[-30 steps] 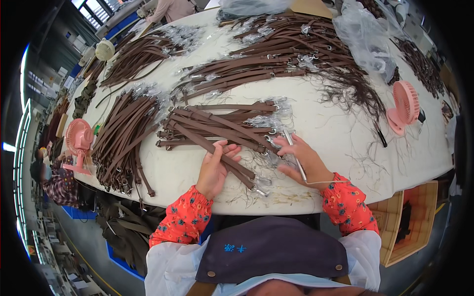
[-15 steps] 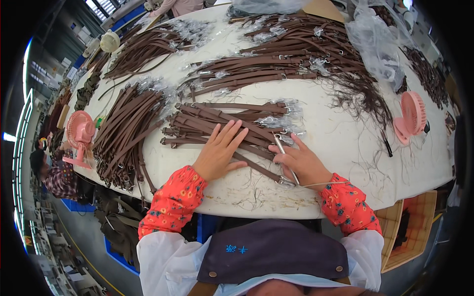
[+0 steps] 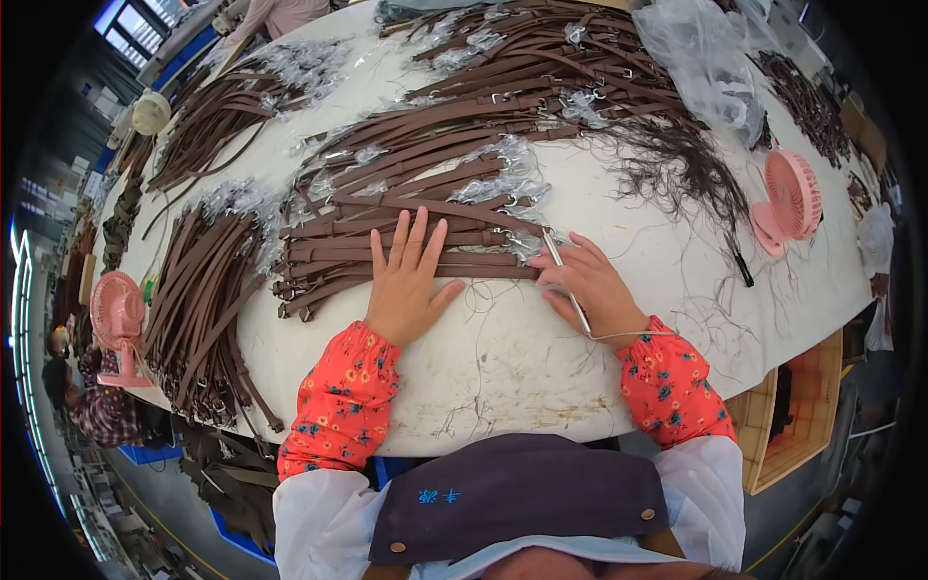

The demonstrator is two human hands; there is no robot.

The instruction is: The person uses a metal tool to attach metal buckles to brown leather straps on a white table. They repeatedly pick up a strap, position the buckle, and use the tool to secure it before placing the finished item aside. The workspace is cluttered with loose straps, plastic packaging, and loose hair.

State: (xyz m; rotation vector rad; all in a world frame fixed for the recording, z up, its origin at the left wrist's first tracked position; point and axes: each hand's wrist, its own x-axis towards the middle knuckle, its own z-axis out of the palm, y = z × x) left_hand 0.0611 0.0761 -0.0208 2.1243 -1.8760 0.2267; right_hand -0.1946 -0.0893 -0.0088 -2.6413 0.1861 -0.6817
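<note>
My left hand lies flat, fingers spread, pressing down on a stack of brown leather straps on the white table. My right hand holds a thin metal tool with a wire trailing from it, its tip at the plastic-wrapped strap ends on the right end of the stack. Both forearms wear red flowered sleeve covers.
More brown strap bundles lie at left and across the back. Pink fans sit at the right and left edge. Loose dark threads and a clear plastic bag lie at back right. A wooden crate stands lower right.
My left hand has slid forward and flattened on the stack of straps. The right hand with the tool has moved to the stack's wrapped end.
</note>
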